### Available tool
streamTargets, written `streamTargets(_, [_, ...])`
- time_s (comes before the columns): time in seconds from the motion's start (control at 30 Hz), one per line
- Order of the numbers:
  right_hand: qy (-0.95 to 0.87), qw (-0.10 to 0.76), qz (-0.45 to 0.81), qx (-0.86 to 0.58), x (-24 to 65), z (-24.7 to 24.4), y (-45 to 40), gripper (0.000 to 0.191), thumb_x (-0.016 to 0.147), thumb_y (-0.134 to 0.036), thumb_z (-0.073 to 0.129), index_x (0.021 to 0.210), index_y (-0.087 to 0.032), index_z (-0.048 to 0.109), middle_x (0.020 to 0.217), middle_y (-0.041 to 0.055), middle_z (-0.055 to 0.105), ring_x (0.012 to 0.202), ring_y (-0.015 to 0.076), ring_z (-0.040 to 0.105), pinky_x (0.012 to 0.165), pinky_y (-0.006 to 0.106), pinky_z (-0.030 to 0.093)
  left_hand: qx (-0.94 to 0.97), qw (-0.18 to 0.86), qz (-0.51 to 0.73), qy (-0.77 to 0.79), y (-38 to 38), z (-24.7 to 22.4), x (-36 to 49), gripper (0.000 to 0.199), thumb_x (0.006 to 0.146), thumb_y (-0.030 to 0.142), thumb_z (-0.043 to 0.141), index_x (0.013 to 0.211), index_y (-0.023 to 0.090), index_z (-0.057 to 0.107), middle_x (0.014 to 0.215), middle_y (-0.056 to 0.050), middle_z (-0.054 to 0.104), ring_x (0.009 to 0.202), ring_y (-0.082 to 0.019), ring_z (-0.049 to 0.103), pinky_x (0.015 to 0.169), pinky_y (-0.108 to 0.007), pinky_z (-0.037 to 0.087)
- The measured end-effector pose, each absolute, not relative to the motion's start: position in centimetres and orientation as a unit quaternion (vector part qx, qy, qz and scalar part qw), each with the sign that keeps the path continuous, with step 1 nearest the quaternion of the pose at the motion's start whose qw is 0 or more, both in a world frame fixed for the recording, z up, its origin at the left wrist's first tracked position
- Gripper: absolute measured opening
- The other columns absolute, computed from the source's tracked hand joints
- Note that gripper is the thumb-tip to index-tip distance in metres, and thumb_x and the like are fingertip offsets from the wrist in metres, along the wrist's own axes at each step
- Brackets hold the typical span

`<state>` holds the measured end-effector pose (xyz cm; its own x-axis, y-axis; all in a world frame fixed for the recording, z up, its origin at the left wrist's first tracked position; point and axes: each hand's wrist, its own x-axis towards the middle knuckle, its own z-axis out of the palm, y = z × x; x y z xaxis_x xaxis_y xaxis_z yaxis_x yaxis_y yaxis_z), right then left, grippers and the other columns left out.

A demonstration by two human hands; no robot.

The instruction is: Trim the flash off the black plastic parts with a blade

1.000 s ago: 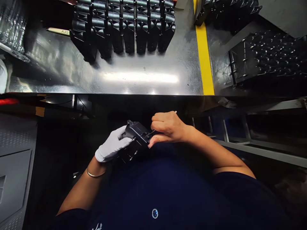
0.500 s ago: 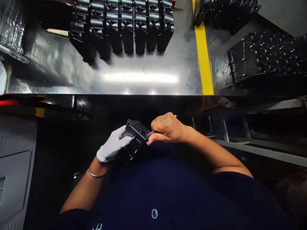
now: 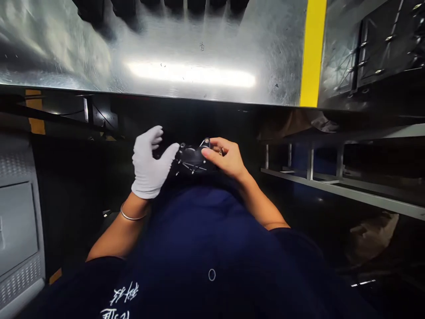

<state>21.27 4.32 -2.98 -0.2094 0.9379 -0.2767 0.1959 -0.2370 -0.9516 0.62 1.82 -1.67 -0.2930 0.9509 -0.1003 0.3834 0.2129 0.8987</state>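
In front of my body I hold a black moulded plastic part (image 3: 192,156) with small pins or posts along its near side. My bare right hand (image 3: 227,155) grips its right end, thumb on top and fingers behind. A small shiny bit shows among those fingers; its kind I cannot make out. On the other side, my left hand (image 3: 151,164), in a white glove, has its fingers spread away from the part. Its thumb tip is close to the part's left end; whether it touches I cannot tell.
A metal table (image 3: 159,57) with a yellow tape strip (image 3: 312,53) runs across the top. Dark parts stand at its far edge, and a black rack or tray (image 3: 375,57) lies at right. Below are a grey metal frame (image 3: 332,186) and, at left, a grey cabinet (image 3: 18,217).
My left hand has loosened its grip and spread its fingers. My right hand has shifted from working a thin tool at the part's edge to gripping the part, which has turned. The view has tilted down.
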Motion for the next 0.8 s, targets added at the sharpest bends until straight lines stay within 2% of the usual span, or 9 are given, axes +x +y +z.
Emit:
streamTargets(0.03, [-0.483, 0.356, 0.570, -0.561, 21.2, -3.7, 4.1, 0.046, 0.073, -0.060, 0.072, 0.087, -0.016, 0.067, 0.071, -0.0010, 0.062, 0.063, 0.0106, 0.055, 0.059, 0.024, 0.044, 0.395, 0.339, 0.469, 0.714, 1.4, -2.1, 0.7, 0.052, 0.073, 0.030, 0.080, 0.122, 0.027, 0.063, 0.129, -0.003, 0.064, 0.124, -0.022, 0.058, 0.106, -0.033, 0.045])
streamTargets(0.1, [-0.427, 0.402, 0.566, -0.579, 20.9, -4.6, 3.7, 0.051, 0.073, -0.067, 0.068, 0.080, -0.018, 0.063, 0.067, -0.0026, 0.057, 0.060, 0.0094, 0.050, 0.056, 0.024, 0.042, 0.233, 0.410, 0.551, 0.689, 0.9, -2.7, 1.0, 0.052, 0.074, 0.021, 0.079, 0.122, 0.031, 0.062, 0.136, 0.000, 0.062, 0.133, -0.019, 0.052, 0.105, -0.027, 0.045])
streamTargets(0.2, [-0.420, 0.415, 0.569, -0.572, 19.6, -5.0, 3.3, 0.054, 0.073, -0.071, 0.066, 0.079, -0.018, 0.060, 0.063, -0.0046, 0.052, 0.057, 0.0078, 0.045, 0.054, 0.023, 0.041, 0.049, 0.614, 0.555, 0.559, 0.9, -2.7, 1.9, 0.032, 0.082, 0.017, 0.071, 0.113, 0.024, 0.068, 0.128, -0.004, 0.068, 0.126, -0.021, 0.059, 0.100, -0.030, 0.052])
streamTargets(0.27, [-0.446, 0.390, 0.585, -0.554, 18.6, -4.9, 3.0, 0.054, 0.072, -0.070, 0.068, 0.087, -0.018, 0.062, 0.065, -0.0048, 0.054, 0.058, 0.0079, 0.047, 0.056, 0.023, 0.043, -0.041, 0.675, 0.540, 0.501, 1.3, -2.4, 2.6, 0.016, 0.089, 0.019, 0.061, 0.102, 0.018, 0.071, 0.114, -0.007, 0.074, 0.115, -0.020, 0.066, 0.097, -0.031, 0.055])
streamTargets(0.37, [-0.484, 0.364, 0.605, -0.516, 17.6, -4.9, 2.8, 0.058, 0.073, -0.069, 0.068, 0.101, -0.018, 0.063, 0.077, -0.0019, 0.062, 0.065, 0.0092, 0.054, 0.061, 0.023, 0.047, -0.128, 0.647, 0.552, 0.510, 1.9, -1.9, 3.4, 0.021, 0.095, 0.016, 0.052, 0.090, 0.015, 0.072, 0.092, -0.004, 0.078, 0.098, -0.015, 0.073, 0.095, -0.026, 0.056])
streamTargets(0.43, [-0.479, 0.388, 0.593, -0.518, 17.5, -5.2, 2.8, 0.059, 0.080, -0.072, 0.058, 0.106, -0.019, 0.062, 0.087, 0.0009, 0.064, 0.067, 0.0089, 0.055, 0.060, 0.023, 0.049, -0.157, 0.629, 0.550, 0.526, 2.0, -1.5, 3.6, 0.023, 0.095, 0.013, 0.050, 0.092, 0.015, 0.073, 0.087, -0.003, 0.078, 0.094, -0.014, 0.074, 0.096, -0.026, 0.057])
streamTargets(0.57, [-0.480, 0.412, 0.572, -0.522, 18.1, -5.9, 2.8, 0.054, 0.091, -0.068, 0.043, 0.108, -0.020, 0.062, 0.089, 0.0018, 0.062, 0.062, 0.0082, 0.055, 0.052, 0.022, 0.050, -0.168, 0.644, 0.539, 0.516, 1.7, -1.0, 3.6, 0.021, 0.095, 0.014, 0.052, 0.102, 0.013, 0.072, 0.090, -0.005, 0.078, 0.095, -0.016, 0.074, 0.096, -0.029, 0.057])
streamTargets(0.7, [-0.561, 0.413, 0.505, -0.510, 18.5, -5.5, 3.0, 0.051, 0.094, -0.062, 0.045, 0.109, -0.020, 0.069, 0.079, 0.0020, 0.063, 0.068, 0.0124, 0.058, 0.068, 0.030, 0.054, -0.174, 0.649, 0.546, 0.501, 1.3, -0.6, 3.5, 0.023, 0.095, 0.015, 0.052, 0.109, 0.014, 0.071, 0.096, -0.005, 0.078, 0.096, -0.017, 0.074, 0.099, -0.033, 0.057])
streamTargets(0.8, [-0.586, 0.433, 0.467, -0.502, 18.6, -5.0, 3.0, 0.046, 0.094, -0.058, 0.047, 0.102, -0.021, 0.072, 0.082, 0.0041, 0.067, 0.078, 0.0157, 0.060, 0.076, 0.035, 0.053, -0.183, 0.640, 0.549, 0.505, 1.3, -0.3, 3.6, 0.025, 0.095, 0.014, 0.052, 0.113, 0.015, 0.071, 0.098, -0.005, 0.078, 0.094, -0.015, 0.074, 0.099, -0.031, 0.056])
